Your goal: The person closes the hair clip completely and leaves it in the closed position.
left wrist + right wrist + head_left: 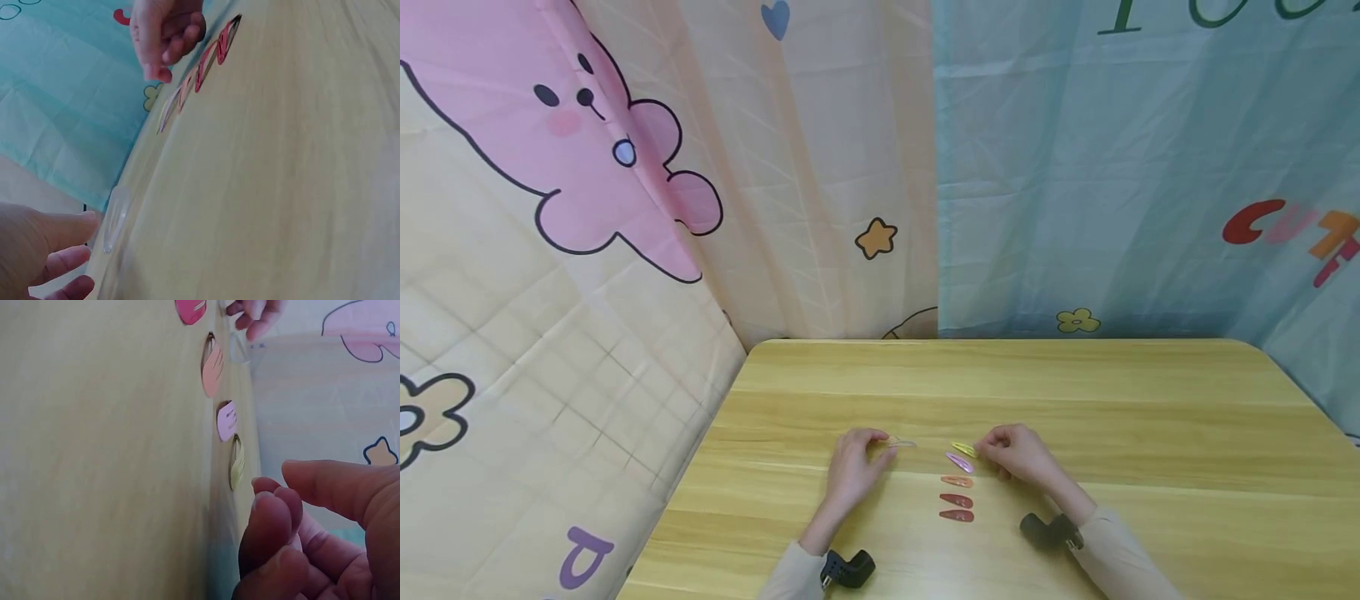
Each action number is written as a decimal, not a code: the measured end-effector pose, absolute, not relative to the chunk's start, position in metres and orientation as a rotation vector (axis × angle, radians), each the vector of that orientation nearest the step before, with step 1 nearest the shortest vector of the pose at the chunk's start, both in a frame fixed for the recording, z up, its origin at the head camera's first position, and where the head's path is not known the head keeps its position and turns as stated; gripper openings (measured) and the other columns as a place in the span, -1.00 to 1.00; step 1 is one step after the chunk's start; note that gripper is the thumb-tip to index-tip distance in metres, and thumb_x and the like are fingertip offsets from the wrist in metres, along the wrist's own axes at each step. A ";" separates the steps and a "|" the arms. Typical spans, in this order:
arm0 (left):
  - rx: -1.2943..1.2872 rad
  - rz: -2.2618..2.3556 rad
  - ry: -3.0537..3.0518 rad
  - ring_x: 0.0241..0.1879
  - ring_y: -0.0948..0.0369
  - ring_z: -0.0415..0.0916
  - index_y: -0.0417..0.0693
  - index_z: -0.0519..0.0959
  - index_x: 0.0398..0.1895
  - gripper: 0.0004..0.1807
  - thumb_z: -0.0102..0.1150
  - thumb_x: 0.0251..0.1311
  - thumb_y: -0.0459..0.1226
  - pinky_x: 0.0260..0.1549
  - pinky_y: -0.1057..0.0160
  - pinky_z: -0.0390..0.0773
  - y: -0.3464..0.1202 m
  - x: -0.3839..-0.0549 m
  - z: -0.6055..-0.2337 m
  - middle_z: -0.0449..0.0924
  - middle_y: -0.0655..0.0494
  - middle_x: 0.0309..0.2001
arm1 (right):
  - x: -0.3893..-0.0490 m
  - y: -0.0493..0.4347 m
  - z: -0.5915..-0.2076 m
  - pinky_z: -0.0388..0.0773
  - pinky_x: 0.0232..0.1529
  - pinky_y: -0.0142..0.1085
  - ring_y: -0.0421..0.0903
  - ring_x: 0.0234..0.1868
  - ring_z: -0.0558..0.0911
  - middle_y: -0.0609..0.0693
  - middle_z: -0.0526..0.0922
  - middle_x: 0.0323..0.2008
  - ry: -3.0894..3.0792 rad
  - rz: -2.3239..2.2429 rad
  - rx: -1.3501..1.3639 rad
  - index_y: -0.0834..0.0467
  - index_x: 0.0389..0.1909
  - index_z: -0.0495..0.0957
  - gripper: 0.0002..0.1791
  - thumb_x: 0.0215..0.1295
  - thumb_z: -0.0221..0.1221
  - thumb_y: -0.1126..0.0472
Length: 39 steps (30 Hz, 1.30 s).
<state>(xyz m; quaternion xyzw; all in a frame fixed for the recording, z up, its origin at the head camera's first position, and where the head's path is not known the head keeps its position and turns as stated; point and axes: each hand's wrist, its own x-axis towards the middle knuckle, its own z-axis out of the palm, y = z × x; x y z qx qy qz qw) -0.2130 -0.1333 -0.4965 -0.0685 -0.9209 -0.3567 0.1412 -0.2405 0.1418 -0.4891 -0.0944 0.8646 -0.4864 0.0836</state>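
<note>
A pale translucent snap hair clip (117, 219) lies on the table beside my left hand (852, 468). The left thumb and fingers are apart, with the thumb tip close to that clip in the left wrist view. My right hand (1021, 454) is just right of a yellow hair clip (964, 449), its fingers loosely bent and holding nothing. In the right wrist view the yellow clip sits a little beyond those fingertips (265, 500). Below the yellow clip in the head view, a lilac clip (959, 462), an orange clip (957, 482) and two red clips (957, 501) form a column.
The wood-grain table (1150, 400) has rounded far corners. Printed curtains hang behind it, including a blue one (1075, 167), and a cream one with a pink cartoon figure (587, 183) at the left. Each wrist carries a black camera mount (1051, 531).
</note>
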 end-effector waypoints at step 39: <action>-0.223 -0.908 -2.676 -0.31 0.17 0.39 0.12 0.66 -0.52 -0.90 0.39 0.04 -0.15 -0.34 0.20 0.32 -0.135 -0.225 -0.508 0.53 0.19 -0.37 | -0.233 0.137 -0.481 0.46 -0.62 -0.27 -0.11 -0.68 0.43 -0.04 0.41 -0.70 2.470 -1.536 -0.410 0.26 -0.35 0.60 -0.77 0.31 0.19 0.14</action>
